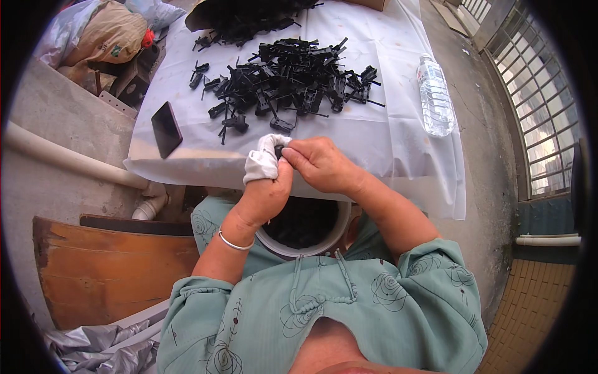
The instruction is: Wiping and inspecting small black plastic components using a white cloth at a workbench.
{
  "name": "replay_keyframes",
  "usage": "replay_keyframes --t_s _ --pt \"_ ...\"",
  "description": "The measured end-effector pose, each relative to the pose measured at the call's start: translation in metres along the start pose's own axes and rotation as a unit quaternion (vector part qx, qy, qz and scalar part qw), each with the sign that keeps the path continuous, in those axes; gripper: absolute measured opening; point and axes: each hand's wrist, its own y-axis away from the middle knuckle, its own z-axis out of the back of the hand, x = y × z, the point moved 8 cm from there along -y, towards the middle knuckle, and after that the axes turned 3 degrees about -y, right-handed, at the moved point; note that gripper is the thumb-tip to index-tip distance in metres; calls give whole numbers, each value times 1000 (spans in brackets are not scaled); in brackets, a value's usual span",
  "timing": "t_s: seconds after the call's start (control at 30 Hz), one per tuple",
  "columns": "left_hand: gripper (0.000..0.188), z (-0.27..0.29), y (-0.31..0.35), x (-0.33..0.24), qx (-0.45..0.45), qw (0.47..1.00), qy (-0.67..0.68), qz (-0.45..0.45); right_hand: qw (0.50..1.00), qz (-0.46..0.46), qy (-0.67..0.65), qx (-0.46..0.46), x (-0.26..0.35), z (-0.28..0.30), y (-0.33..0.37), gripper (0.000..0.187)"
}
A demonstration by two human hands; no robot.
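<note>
My left hand (269,169), with white cloth over its fingers, is closed on a small black plastic part (280,151) at the table's near edge. Thumb and fingers of my right hand (321,163) pinch the same part from the right. Most of the part is hidden by my fingers. Just beyond my hands lies a loose heap of black plastic parts (293,78) with thin stems sticking out. Below my forearms, between my knees, a white bucket (341,232) holds a dark mass of black pieces.
White sheeting (398,143) covers the table. A dark phone (166,129) lies at its left and a clear water bottle (434,96) at its right. More black parts spill from a bag (205,15) at the back. Left of me are a pipe (75,159) and a wooden board (118,268).
</note>
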Motion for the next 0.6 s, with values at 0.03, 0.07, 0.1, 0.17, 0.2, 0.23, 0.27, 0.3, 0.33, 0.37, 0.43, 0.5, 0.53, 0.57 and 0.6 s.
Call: replay_keyframes --t_s 0.03,0.07,0.1,0.17,0.2,0.23,0.27,0.3,0.33,0.37,0.43,0.5,0.53,0.57,0.6 --pt "19 3 3 -2 -17 1000 -6 -5 1000 0 0 0 0 -2 -1 25" --pt "17 7 5 -4 -34 999 -13 -10 1000 5 -7 1 1 -5 -1 25" --pt "17 11 5 -7 -35 999 -13 -10 1000 9 -14 2 2 -7 -2 25" --pt "23 9 7 -4 57 994 47 77 998 -30 -24 44 -5 -2 -5 24" --pt "23 11 9 2 57 994 47 77 993 -70 -33 86 -12 -4 -6 23" --pt "26 13 10 -3 64 997 -40 -13 993 -69 -34 87 -14 -4 -10 23" --pt "30 13 13 -10 72 984 -127 -103 996 -21 86 -6 -11 10 -15 23" --pt "30 15 13 -7 70 984 -128 -103 974 27 203 -99 -6 21 -17 24" --pt "33 15 11 0 88 987 -117 -72 957 19 261 -126 -11 19 -21 28" --pt "35 14 10 6 106 988 -105 -41 957 19 261 -127 -15 17 -22 28" --pt "31 14 11 30 92 991 -93 20 933 -61 350 -60 -31 7 -27 27" --pt "27 26 8 54 -19 995 27 89 954 -40 287 -77 -29 10 -23 24" --pt "24 27 5 53 -33 996 29 76 970 -20 223 -93 -22 14 -22 22" --pt "24 28 4 51 -36 996 29 78 971 -19 223 -91 -16 15 -21 22" --pt "24 24 4 52 -24 986 121 111 988 -62 129 -64 -17 14 -18 19"
